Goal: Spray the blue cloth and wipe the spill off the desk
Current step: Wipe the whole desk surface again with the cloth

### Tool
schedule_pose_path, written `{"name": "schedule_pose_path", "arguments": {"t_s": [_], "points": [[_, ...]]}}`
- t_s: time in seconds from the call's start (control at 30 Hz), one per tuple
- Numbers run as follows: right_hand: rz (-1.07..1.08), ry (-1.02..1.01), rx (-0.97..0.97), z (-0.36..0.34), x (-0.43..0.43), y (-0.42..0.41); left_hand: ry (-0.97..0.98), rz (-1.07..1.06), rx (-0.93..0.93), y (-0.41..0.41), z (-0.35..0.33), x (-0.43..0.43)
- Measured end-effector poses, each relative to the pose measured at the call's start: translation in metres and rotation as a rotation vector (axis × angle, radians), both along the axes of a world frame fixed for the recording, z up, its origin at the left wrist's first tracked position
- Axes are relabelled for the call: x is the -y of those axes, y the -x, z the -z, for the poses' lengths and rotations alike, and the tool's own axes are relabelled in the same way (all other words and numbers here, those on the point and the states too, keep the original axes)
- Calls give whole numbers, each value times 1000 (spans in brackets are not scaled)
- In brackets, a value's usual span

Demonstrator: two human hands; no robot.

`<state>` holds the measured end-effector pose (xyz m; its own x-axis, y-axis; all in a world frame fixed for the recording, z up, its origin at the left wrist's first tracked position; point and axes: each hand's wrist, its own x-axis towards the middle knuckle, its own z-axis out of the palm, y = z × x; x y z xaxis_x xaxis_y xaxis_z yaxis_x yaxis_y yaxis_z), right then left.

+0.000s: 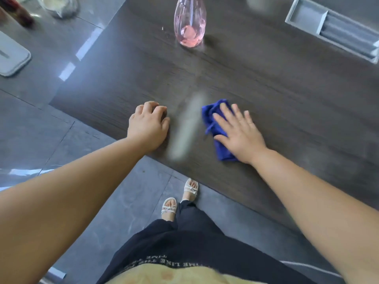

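Blue cloth (211, 115) lies under the right grip (240, 130), fingers spread flat to press it for wiping; the pale spill (185, 128) streaks the bench (287, 95) between it and the left grip (148, 124), loosely curled, empty, probably bracing.

Dark desk (266, 89) — blue cloth (211, 115), pink bottle (189, 23)

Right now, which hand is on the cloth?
The right hand: it lies flat on the cloth, fingers spread. The left hand rests on the bare desk instead.
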<state>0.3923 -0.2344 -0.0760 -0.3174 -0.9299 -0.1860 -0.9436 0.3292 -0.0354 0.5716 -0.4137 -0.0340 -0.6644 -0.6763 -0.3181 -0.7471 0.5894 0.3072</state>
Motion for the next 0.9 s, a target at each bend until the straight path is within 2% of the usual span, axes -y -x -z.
{"name": "schedule_pose_path", "arguments": {"t_s": [0.1, 0.2, 0.27, 0.33, 0.4, 0.47, 0.53, 0.63, 0.73, 0.8, 0.9], "points": [[237, -103, 72, -9, 21, 45, -48, -38, 7, 13, -2, 4], [484, 14, 187, -8, 67, 20, -95, -111, -6, 20, -5, 6], [389, 36, 157, -1, 82, -17, -102, -142, -11, 26, -7, 9], [137, 47, 134, 1, 72, -43, -106, -140, -9, 32, -9, 13], [-85, 75, 118, 4, 51, -34, -121, -145, -31, 43, -11, 21], [-181, 49, 96, 6, 33, -5, -144, -179, -86, 57, -14, 29], [-101, 53, 66, 5, 25, 31, -175, -202, -162, 75, -17, 41], [247, 27, 102, -1, 44, 69, -226, -255, -316, 105, -21, 60], [528, 77, 92, -2, 81, 53, -317, -369, -494, 137, -24, 78], [419, 58, 72, 2, 90, 30, -363, -423, -583, 157, -23, 88], [82, 31, 71, 3, 72, 33, -370, -428, -642, 177, -19, 99]]}}
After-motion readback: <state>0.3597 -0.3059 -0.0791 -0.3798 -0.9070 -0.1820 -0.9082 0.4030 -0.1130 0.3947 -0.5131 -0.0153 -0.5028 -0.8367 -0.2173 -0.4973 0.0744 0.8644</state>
